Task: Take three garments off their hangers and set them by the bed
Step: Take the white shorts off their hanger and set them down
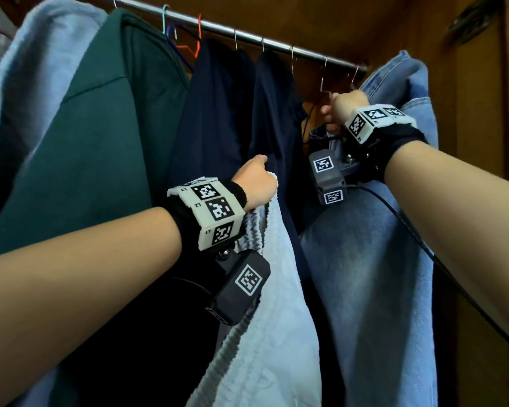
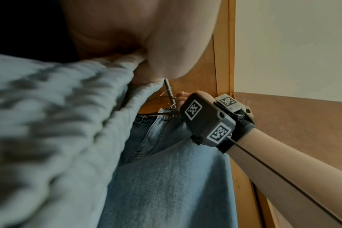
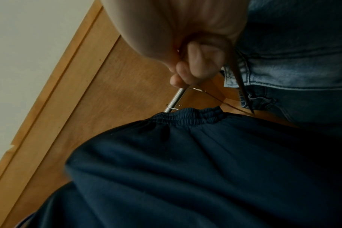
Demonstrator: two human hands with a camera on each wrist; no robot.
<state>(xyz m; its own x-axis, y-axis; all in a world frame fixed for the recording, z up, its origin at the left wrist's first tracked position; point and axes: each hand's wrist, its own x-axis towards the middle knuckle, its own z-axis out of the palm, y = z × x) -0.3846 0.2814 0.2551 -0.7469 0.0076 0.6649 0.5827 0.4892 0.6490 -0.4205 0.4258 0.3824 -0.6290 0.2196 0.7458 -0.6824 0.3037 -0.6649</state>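
Low in frame, left hand (image 1: 257,183) clutches a soft, light pale-blue garment (image 1: 274,333), while right hand (image 1: 340,110), upper right, pinches the wire hanger (image 1: 323,83) of heavy, limp jeans (image 1: 373,274).

Dim light is falling on a brown wooden wardrobe interior (image 1: 350,22); a pale ceiling (image 2: 293,46) is showing above its frame.

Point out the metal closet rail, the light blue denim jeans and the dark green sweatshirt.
metal closet rail (image 1: 247,36): head view, bare stretch between hanger hooks.
light blue denim jeans (image 1: 365,274): head view, middle of the hanging leg.
dark green sweatshirt (image 1: 86,142): head view, front of its body.
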